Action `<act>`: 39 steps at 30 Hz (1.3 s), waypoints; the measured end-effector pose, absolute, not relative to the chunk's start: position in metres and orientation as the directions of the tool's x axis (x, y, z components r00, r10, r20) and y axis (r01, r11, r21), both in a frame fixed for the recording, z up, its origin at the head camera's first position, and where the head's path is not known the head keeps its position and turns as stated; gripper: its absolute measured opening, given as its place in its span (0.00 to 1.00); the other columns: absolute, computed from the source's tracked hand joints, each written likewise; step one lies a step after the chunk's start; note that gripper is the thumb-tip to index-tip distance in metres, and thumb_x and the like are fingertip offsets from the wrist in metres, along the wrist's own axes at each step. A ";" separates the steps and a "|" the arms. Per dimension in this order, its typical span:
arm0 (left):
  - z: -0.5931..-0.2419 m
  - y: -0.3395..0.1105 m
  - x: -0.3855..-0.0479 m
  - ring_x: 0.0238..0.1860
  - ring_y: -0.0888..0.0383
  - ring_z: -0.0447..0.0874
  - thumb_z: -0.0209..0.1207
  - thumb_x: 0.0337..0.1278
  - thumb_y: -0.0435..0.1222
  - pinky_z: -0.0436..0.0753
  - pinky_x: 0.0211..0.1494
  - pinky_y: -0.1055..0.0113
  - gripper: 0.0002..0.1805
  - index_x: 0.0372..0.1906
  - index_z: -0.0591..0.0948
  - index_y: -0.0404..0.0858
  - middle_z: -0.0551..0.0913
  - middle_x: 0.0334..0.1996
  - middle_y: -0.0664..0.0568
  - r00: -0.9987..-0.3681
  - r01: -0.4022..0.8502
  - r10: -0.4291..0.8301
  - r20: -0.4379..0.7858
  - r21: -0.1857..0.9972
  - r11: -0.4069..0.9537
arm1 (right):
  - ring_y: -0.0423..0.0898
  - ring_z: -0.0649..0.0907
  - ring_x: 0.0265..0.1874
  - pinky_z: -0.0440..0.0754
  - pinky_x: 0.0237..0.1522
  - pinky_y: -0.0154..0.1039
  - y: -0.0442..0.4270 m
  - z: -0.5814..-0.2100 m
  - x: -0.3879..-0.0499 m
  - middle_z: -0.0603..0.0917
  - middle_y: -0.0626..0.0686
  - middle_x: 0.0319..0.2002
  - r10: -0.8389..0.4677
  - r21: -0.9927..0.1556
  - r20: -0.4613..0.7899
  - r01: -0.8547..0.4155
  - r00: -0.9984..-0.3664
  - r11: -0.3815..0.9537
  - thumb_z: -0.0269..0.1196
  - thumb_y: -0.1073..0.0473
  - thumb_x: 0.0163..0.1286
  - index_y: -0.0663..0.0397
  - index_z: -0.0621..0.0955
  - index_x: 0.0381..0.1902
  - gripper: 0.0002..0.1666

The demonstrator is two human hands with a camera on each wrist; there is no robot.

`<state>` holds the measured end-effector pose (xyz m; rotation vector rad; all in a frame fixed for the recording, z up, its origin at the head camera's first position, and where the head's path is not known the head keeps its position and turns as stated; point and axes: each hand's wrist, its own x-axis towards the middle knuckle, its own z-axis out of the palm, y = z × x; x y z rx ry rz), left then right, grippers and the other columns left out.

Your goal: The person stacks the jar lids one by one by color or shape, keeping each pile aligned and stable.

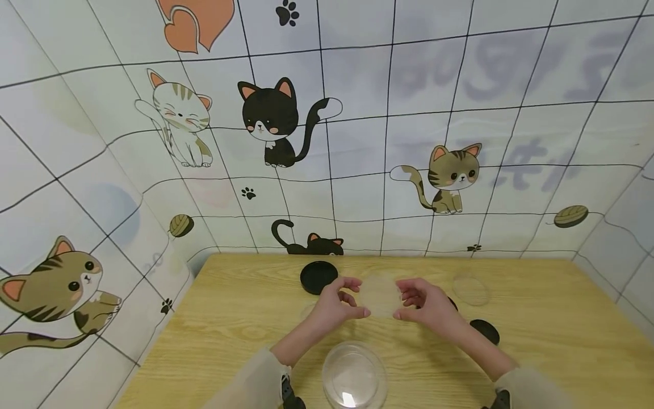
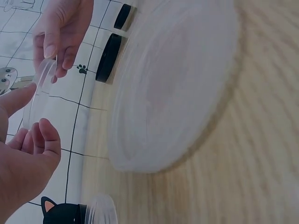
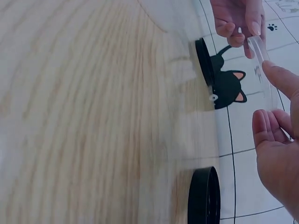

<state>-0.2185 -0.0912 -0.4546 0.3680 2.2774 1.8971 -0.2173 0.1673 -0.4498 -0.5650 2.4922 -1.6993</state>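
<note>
A thin translucent round lid [image 1: 380,294] is raised over the table between both hands. My left hand [image 1: 334,304] pinches its left edge between thumb and fingers. On the opposite edge, my right hand [image 1: 431,307] holds it the same way. The left wrist view has the lid [image 2: 42,91] tilted nearly upright, and its raised rim shows. In the right wrist view the lid [image 3: 264,74] appears edge-on. Below the hands, on the table, lies a larger clear round plastic piece [image 1: 354,376]; whether it is a lid or a shallow container I cannot tell.
A black round lid [image 1: 318,278] lies at the back left. Another black lid [image 1: 485,331] is beside my right forearm, and one more is mostly hidden behind that hand. A clear disc [image 1: 471,289] lies back right. Patterned cloth [image 1: 357,199] hangs behind the wooden table [image 1: 230,318].
</note>
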 end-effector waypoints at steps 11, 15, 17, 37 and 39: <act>-0.453 -0.108 -0.192 0.34 0.57 0.75 0.78 0.46 0.28 0.79 0.32 0.70 0.34 0.60 0.76 0.32 0.76 0.48 0.44 -0.963 0.096 0.265 0.045 0.979 0.182 | 0.53 0.83 0.43 0.83 0.48 0.39 0.152 -0.448 -0.198 0.80 0.63 0.47 -0.384 -0.918 0.166 -0.284 -0.908 0.276 0.78 0.65 0.57 0.75 0.76 0.60 0.36; -0.449 -0.117 -0.178 0.35 0.56 0.75 0.77 0.45 0.26 0.80 0.34 0.71 0.34 0.59 0.76 0.31 0.75 0.48 0.45 -0.958 0.078 0.286 0.024 0.981 0.178 | 0.49 0.83 0.41 0.84 0.48 0.39 0.146 -0.450 -0.190 0.81 0.63 0.46 -0.419 -0.922 0.160 -0.287 -0.894 0.260 0.79 0.67 0.56 0.76 0.76 0.58 0.35; -0.449 -0.122 -0.170 0.36 0.56 0.74 0.77 0.45 0.26 0.79 0.34 0.71 0.34 0.60 0.75 0.31 0.74 0.48 0.45 -0.955 0.058 0.298 0.005 0.984 0.169 | 0.47 0.83 0.41 0.84 0.48 0.38 0.142 -0.452 -0.185 0.81 0.63 0.45 -0.440 -0.927 0.147 -0.279 -0.886 0.250 0.79 0.68 0.55 0.76 0.76 0.58 0.35; -0.466 -0.153 -0.118 0.33 0.60 0.75 0.80 0.43 0.29 0.77 0.33 0.72 0.37 0.61 0.75 0.33 0.71 0.48 0.47 -0.939 0.047 0.338 -0.057 0.955 0.293 | 0.41 0.81 0.40 0.84 0.45 0.36 0.119 -0.468 -0.156 0.82 0.56 0.43 -0.604 -0.938 0.127 -0.293 -0.787 0.184 0.78 0.65 0.57 0.72 0.81 0.55 0.31; -0.468 -0.155 -0.115 0.32 0.61 0.75 0.80 0.42 0.29 0.77 0.33 0.72 0.37 0.60 0.75 0.33 0.71 0.48 0.48 -0.936 0.058 0.347 -0.057 0.949 0.311 | 0.40 0.81 0.39 0.84 0.45 0.35 0.117 -0.471 -0.154 0.83 0.53 0.43 -0.609 -0.935 0.104 -0.286 -0.786 0.209 0.79 0.64 0.57 0.70 0.82 0.55 0.29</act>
